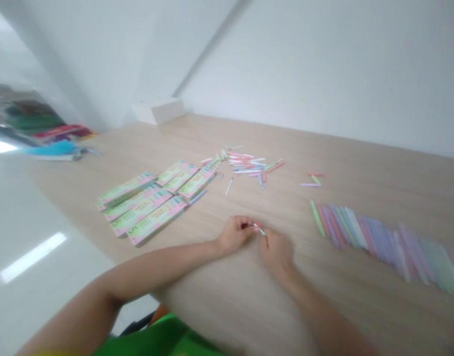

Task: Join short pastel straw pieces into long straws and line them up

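My left hand [235, 233] and my right hand [275, 251] meet low over a light wooden table [379, 168]. Both are closed in a pinch on one small pastel stick [259, 229], which spans the gap between their fingertips. The picture is smeared by motion, so the stick's detail is unclear. A loose pile of similar pink, white and green sticks [245, 163] lies farther back on the table. A long row of pastel sticks laid side by side [379, 237] runs off to the right of my right hand.
Several flat green-and-pink packets [153, 200] lie in a group left of my hands. A white box [158, 110] stands at the far wall. Blurred colourful items [52, 141] sit at the left edge. A few stray sticks [312, 180] lie apart.
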`<state>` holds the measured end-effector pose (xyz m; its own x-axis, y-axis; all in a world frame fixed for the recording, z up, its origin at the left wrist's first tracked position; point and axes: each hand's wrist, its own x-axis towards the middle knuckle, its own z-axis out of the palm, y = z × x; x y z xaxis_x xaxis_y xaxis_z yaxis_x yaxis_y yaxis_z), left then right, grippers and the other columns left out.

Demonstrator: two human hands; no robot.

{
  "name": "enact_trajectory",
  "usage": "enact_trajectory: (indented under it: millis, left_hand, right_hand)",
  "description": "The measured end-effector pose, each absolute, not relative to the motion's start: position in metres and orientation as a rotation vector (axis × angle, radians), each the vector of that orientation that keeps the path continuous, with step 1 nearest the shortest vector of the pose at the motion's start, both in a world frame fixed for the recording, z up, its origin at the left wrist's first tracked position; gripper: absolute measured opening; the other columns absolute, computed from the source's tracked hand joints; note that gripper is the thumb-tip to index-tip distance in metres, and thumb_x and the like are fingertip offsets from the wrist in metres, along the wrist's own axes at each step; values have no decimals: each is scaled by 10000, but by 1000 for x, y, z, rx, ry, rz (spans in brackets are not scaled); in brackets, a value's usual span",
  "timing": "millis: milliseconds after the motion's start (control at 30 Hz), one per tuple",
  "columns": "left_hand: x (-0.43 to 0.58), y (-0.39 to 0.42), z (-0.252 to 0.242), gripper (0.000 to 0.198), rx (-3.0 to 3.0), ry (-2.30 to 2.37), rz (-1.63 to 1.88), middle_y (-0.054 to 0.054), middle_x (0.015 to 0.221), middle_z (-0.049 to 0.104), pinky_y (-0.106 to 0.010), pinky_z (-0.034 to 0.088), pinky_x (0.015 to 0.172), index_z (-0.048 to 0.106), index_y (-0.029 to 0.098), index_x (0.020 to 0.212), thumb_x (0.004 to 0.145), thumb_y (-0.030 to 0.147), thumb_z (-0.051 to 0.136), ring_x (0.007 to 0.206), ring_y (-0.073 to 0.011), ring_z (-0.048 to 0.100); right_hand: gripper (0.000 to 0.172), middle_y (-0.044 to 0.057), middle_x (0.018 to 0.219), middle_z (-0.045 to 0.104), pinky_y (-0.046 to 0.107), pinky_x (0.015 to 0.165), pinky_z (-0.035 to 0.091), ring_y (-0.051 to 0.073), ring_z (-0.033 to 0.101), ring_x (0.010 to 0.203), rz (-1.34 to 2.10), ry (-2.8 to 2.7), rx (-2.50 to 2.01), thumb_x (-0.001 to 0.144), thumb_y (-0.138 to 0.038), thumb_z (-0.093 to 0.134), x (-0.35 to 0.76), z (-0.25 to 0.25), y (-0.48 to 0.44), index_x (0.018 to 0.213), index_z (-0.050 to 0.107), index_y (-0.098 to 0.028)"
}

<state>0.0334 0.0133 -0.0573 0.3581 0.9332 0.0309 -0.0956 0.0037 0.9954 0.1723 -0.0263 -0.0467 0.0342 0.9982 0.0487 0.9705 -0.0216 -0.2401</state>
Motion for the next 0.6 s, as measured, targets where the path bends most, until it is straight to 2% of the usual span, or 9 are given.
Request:
enact_trajectory:
  millis: [67,133,233,333,433,600]
  left_hand:
    - [38,13,-46,237,1415,831,903,-45,731,692,-224,419,641,725,111,789,708,332,710,647,-116,554]
    - [38,15,-33,201,1563,860,802,-34,728,700,-215,405,604,741,124,840,712,272,689,613,-108,538]
    - [24,35,-12,217,1754,961,708,-29,796,723,-206,384,551,753,141,868,679,235,702,569,-94,518]
    - [0,79,2,294,1848,1044,647,-45,814,732,-216,418,561,755,131,894,654,300,739,599,-121,574]
    - [-28,135,5,305,1882,1289,557,-51,758,729,-231,472,622,754,134,941,712,331,707,663,-155,639]
    - [-62,201,-1,296,1995,1661,643,-69,932,736,-248,502,736,703,127,1063,806,186,569,787,-163,672]
  right_hand:
    - [317,92,719,683,266,558,275,182,595,616,255,-1963,-1933,854,-199,358,180,-54,-26,924,665,-165]
    - [289,59,671,644,260,546,271,161,546,581,361,-1844,-1703,840,-203,349,186,-61,-26,862,633,-160]
    - [202,-16,550,475,252,527,269,134,430,518,515,-1627,-1365,801,-207,332,190,-69,-26,657,473,-199]
    - [148,-45,538,338,247,517,271,124,353,509,590,-1438,-1205,752,-210,343,189,-70,-25,606,353,-224]
    - [116,-42,567,325,245,525,285,126,355,536,599,-1309,-1193,735,-222,357,188,-71,-25,619,361,-223]
    - [128,-34,588,376,255,544,302,138,387,564,508,-1285,-1264,773,-254,360,192,-83,-22,670,425,-215]
